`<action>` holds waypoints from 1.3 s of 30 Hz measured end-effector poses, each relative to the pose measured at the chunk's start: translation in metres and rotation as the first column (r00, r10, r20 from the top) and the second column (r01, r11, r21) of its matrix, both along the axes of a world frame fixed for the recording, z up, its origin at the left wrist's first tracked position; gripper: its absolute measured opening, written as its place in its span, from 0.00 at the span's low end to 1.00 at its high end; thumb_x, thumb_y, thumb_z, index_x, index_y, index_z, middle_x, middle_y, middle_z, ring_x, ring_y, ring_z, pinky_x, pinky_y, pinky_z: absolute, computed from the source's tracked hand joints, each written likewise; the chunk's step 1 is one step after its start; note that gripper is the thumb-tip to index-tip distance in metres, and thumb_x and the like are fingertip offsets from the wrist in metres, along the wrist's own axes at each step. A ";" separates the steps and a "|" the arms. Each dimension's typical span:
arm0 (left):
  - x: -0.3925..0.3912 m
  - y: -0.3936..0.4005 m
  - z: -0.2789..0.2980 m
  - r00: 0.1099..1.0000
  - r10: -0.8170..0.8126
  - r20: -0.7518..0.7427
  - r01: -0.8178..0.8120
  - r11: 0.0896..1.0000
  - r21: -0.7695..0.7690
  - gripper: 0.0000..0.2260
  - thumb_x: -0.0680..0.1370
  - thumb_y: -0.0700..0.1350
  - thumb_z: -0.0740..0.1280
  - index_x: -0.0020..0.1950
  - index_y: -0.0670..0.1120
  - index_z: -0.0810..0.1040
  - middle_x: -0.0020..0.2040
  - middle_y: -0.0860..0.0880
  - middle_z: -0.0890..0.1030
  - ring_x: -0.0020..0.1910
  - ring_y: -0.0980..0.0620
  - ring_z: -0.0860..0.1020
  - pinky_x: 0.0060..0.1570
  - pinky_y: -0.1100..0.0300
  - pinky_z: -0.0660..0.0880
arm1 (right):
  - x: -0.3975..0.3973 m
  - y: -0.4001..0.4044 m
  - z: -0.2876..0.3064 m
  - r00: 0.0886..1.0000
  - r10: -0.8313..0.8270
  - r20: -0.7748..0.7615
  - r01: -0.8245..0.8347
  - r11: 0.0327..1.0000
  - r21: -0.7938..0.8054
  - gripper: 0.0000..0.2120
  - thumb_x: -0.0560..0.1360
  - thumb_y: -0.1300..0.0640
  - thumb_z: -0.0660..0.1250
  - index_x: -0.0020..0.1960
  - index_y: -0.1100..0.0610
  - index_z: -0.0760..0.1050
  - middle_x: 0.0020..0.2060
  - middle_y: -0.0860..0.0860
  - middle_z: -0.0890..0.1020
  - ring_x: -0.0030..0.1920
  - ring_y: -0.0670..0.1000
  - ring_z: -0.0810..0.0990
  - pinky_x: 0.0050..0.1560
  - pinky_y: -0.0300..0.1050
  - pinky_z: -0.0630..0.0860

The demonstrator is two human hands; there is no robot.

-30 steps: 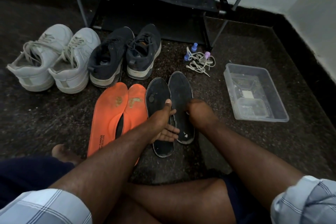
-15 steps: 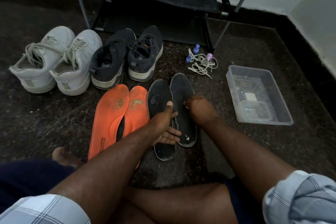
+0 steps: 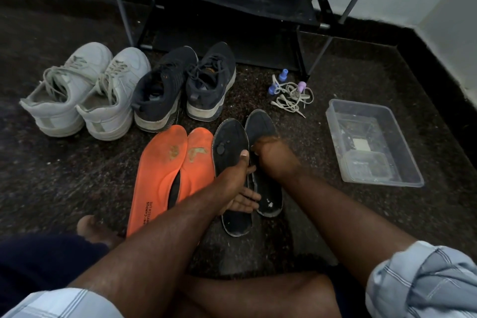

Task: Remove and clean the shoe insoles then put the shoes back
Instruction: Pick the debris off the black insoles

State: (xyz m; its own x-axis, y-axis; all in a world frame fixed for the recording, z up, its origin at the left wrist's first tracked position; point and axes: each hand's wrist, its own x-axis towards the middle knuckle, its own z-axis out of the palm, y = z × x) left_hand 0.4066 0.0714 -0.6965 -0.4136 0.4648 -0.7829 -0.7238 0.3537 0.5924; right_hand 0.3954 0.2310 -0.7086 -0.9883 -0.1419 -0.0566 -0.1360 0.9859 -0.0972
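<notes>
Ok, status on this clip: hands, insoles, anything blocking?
Left hand grips left black insole. Right hand blurred on right black insole, grip unclear. Orange insoles out, alongside. Nothing blocking.

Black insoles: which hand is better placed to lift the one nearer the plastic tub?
Right. The right hand already rests on that black insole, on the tub side; the left hand grips the other black insole.

Two white sneakers (image 3: 85, 93), two dark sneakers (image 3: 184, 85), two orange insoles (image 3: 170, 175), two black insoles (image 3: 247, 137). One clear plastic tub (image 3: 371, 142), one shoe rack (image 3: 219, 8), one tangle of laces (image 3: 291, 98), three small caps (image 3: 284, 73).
</notes>
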 end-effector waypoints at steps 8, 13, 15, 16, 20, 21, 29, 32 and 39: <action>0.000 -0.001 0.000 1.000 -0.005 0.008 0.005 1.000 0.011 0.37 0.75 0.75 0.44 0.78 0.58 0.62 0.58 0.32 0.80 0.54 0.36 0.83 0.50 0.49 0.81 | -0.012 0.003 0.004 0.990 -0.125 0.058 0.120 0.990 0.073 0.12 0.79 0.60 0.58 0.53 0.57 0.80 0.50 0.56 0.83 0.50 0.56 0.80 0.55 0.48 0.73; 0.001 -0.001 0.000 1.000 -0.007 -0.011 0.008 1.000 0.013 0.37 0.75 0.75 0.43 0.78 0.57 0.63 0.57 0.33 0.81 0.53 0.37 0.83 0.52 0.48 0.81 | 0.008 0.007 0.030 0.982 -0.092 0.165 0.111 0.987 -0.113 0.08 0.77 0.57 0.65 0.53 0.52 0.81 0.50 0.51 0.84 0.50 0.52 0.81 0.53 0.46 0.77; 0.001 -0.001 0.000 1.000 -0.003 -0.016 0.003 1.000 0.013 0.37 0.76 0.75 0.44 0.78 0.57 0.63 0.56 0.33 0.82 0.52 0.37 0.83 0.53 0.47 0.81 | 0.014 0.015 0.044 0.966 -0.224 0.126 0.246 0.946 -0.209 0.08 0.77 0.58 0.65 0.54 0.53 0.79 0.50 0.51 0.82 0.51 0.51 0.80 0.52 0.44 0.75; 0.001 -0.002 0.000 1.000 -0.001 -0.017 0.002 1.000 0.011 0.37 0.76 0.75 0.44 0.78 0.57 0.63 0.55 0.33 0.82 0.52 0.37 0.84 0.53 0.47 0.81 | 0.018 0.018 0.051 0.952 -0.273 0.138 0.301 0.919 -0.256 0.08 0.77 0.59 0.66 0.55 0.54 0.78 0.50 0.51 0.81 0.51 0.51 0.79 0.51 0.42 0.73; 0.001 -0.002 0.001 1.000 -0.002 -0.017 0.002 1.000 0.016 0.37 0.75 0.75 0.44 0.78 0.57 0.64 0.55 0.33 0.82 0.52 0.36 0.83 0.51 0.48 0.81 | 0.043 0.017 0.061 0.939 -0.278 0.200 0.323 0.914 -0.247 0.14 0.74 0.57 0.71 0.59 0.56 0.80 0.52 0.51 0.83 0.53 0.51 0.81 0.49 0.37 0.71; 0.001 -0.002 0.001 1.000 -0.002 -0.016 0.002 1.000 0.017 0.37 0.75 0.75 0.44 0.78 0.57 0.64 0.55 0.33 0.82 0.52 0.36 0.83 0.50 0.49 0.81 | 0.049 0.015 0.057 0.939 -0.277 0.205 0.321 0.919 -0.229 0.12 0.75 0.56 0.71 0.58 0.56 0.81 0.52 0.51 0.84 0.53 0.50 0.81 0.49 0.36 0.71; 0.002 -0.002 0.000 1.000 -0.004 -0.012 0.004 1.000 0.016 0.37 0.75 0.75 0.43 0.78 0.57 0.63 0.56 0.33 0.81 0.52 0.36 0.83 0.47 0.50 0.82 | 0.058 -0.005 0.034 0.962 -0.117 0.245 0.111 0.993 0.037 0.10 0.76 0.56 0.66 0.55 0.58 0.80 0.52 0.57 0.80 0.51 0.56 0.80 0.51 0.46 0.75; 0.001 -0.002 0.000 1.000 -0.002 -0.014 0.002 1.000 0.017 0.37 0.75 0.75 0.43 0.78 0.57 0.63 0.57 0.33 0.81 0.52 0.37 0.83 0.48 0.50 0.81 | 0.065 -0.010 0.036 0.945 -0.091 0.315 0.068 0.994 0.082 0.10 0.77 0.55 0.63 0.52 0.57 0.81 0.48 0.56 0.83 0.48 0.56 0.81 0.48 0.46 0.76; 0.003 -0.002 0.001 1.000 -0.008 -0.015 0.009 1.000 0.016 0.37 0.76 0.74 0.43 0.78 0.57 0.63 0.59 0.32 0.80 0.53 0.36 0.83 0.47 0.51 0.81 | 0.077 -0.021 0.034 0.895 -0.119 0.429 0.088 0.992 0.091 0.07 0.74 0.55 0.66 0.49 0.55 0.80 0.43 0.55 0.83 0.44 0.56 0.82 0.43 0.45 0.77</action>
State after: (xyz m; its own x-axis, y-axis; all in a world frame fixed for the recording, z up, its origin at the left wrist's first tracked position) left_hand 0.4092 0.0693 -0.6958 -0.4216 0.4804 -0.7690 -0.7116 0.3503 0.6090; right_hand 0.4722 0.2097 -0.6747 -0.8728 -0.0208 -0.4877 0.0074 0.9984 -0.0559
